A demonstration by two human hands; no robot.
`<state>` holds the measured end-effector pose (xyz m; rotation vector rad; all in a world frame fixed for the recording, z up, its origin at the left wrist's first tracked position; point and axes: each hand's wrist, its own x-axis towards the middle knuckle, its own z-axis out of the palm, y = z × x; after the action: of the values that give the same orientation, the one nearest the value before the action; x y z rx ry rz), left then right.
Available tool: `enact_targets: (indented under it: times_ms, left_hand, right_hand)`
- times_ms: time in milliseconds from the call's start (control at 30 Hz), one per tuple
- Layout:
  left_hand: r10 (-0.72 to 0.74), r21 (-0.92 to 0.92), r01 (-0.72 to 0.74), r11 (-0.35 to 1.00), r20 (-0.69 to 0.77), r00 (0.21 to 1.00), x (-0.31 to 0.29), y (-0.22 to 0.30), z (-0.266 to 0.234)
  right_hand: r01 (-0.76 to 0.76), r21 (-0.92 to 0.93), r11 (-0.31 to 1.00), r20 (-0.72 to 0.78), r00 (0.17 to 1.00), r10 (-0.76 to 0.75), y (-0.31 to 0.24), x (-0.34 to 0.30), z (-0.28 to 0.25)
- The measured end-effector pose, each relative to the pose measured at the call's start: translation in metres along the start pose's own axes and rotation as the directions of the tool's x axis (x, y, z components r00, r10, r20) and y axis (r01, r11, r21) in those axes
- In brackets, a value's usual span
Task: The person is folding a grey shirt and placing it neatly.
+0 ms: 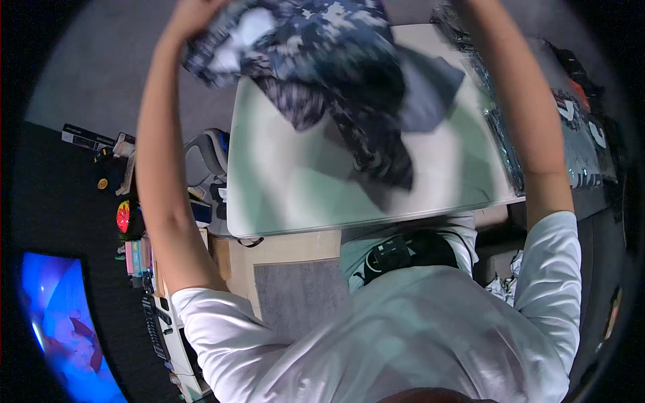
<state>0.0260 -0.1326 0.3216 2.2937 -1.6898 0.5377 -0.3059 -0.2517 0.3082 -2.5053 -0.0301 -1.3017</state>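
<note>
A dark blue-grey camouflage garment [336, 54] hangs in folds above the far half of the white table [289, 195], smeared by motion. A plain grey panel [433, 87] shows at its right side and a white patch at its left. My left hand [191, 15] is at the top edge of the view, closed at the garment's upper left corner, its fingertips cut off by the frame. Over the table's right side my right forearm reaches forward, with the hand beyond the top edge.
Clear plastic-wrapped clothing packs [578, 134] lie at the right, next to the table. A grey chair [205, 158] stands left of the table. Farther left are a lit blue screen [64, 322], a keyboard [154, 329] and small items on a desk.
</note>
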Motion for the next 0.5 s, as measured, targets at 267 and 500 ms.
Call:
enact_targets:
  times_ms: [267,500]
  left_hand:
    - [-0.068,0.130,0.032,0.991,0.288,0.955,-0.141,0.061,0.142]
    - [-0.083,-0.006,0.086,0.996,0.215,0.973,-0.230,0.042,0.193]
  right_hand:
    - [-0.415,-0.664,0.622,-0.065,0.861,0.505,0.179,-0.141,0.117]
    - [-0.355,-0.636,0.685,0.450,0.551,0.703,0.041,-0.213,0.135]
